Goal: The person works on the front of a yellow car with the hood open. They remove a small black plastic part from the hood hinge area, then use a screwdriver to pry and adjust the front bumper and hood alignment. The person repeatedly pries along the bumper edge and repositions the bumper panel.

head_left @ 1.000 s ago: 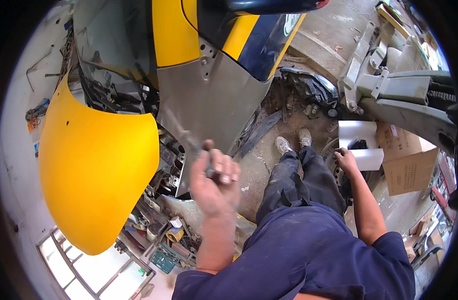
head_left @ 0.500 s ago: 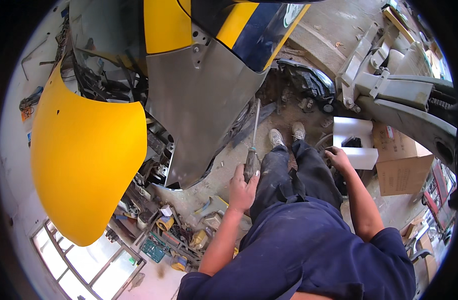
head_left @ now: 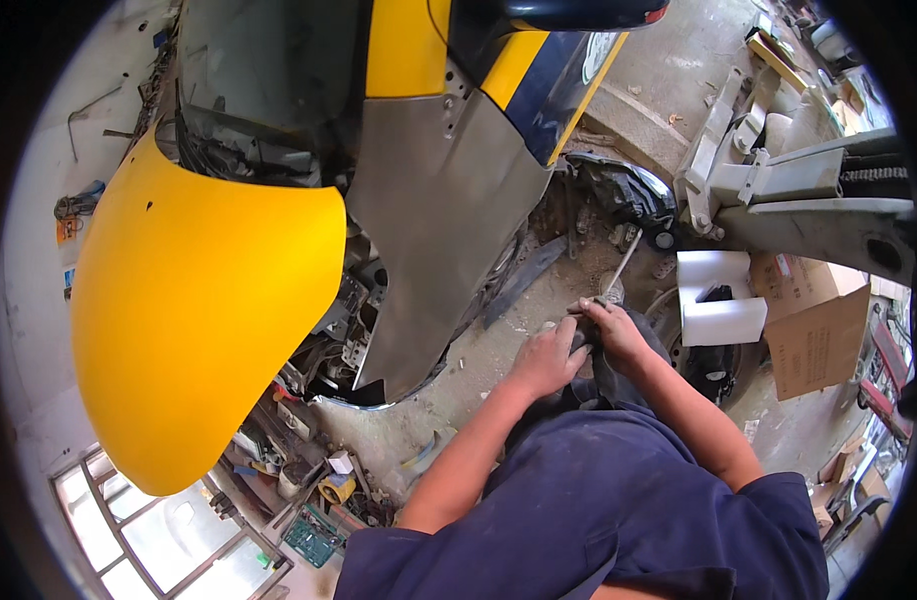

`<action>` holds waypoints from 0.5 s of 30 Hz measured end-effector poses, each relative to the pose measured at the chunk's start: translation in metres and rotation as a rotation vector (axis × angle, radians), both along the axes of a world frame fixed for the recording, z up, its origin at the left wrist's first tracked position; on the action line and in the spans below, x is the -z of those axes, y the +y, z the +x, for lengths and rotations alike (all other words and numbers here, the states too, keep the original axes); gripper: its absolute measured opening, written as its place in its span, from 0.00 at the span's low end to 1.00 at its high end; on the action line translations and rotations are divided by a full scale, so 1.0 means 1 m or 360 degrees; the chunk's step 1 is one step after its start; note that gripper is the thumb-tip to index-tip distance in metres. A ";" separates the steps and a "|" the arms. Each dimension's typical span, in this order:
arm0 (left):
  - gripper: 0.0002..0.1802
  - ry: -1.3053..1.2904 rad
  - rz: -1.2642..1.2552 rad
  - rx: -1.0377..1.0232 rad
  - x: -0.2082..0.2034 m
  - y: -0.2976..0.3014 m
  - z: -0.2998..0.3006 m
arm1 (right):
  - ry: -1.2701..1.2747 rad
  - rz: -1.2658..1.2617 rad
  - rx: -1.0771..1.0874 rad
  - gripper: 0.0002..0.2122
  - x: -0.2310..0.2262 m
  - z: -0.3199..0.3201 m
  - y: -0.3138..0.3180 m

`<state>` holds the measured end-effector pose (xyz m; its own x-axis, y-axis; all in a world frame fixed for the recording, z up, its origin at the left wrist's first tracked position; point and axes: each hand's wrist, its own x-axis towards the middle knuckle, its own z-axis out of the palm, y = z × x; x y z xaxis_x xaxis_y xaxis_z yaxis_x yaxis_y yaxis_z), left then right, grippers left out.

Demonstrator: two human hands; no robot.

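Observation:
In front of my waist, my two hands are close together around a long screwdriver. Its bare metal shaft (head_left: 627, 258) points away and slightly to the right. My left hand (head_left: 549, 358) is closed on the handle end, which is mostly hidden by the fingers. The fingers of my right hand (head_left: 617, 332) are closed at the front of the handle, where the shaft starts. To the left of my hands stands a car with a bare grey front fender (head_left: 439, 210) and a yellow hood (head_left: 209, 300). Exposed parts show between hood and fender.
A dark headlight unit (head_left: 624, 190) lies on the floor ahead. On the right are a grey lift arm (head_left: 819, 235), white foam packing (head_left: 724, 320) and a cardboard box (head_left: 819, 335). A green tool case (head_left: 314, 535) sits among clutter at the lower left.
My right hand has come in from the right to meet my left hand at the screwdriver. The left hand has carried the screwdriver rightward, and its shaft now leans right.

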<state>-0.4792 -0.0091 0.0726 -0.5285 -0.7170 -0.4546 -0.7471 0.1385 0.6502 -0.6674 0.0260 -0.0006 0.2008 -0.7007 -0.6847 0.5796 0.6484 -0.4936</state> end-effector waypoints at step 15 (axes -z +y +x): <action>0.24 -0.0129 -0.1387 -0.0910 0.024 -0.155 0.177 | 0.0753 0.0339 0.0316 0.10 0.042 0.036 0.175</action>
<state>-0.3024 -0.1636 0.0484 0.0019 -0.9470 0.3212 -0.8859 0.1474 0.4398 -0.6312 0.2010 -0.0431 -0.2850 -0.5297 -0.7989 0.4479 0.6632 -0.5996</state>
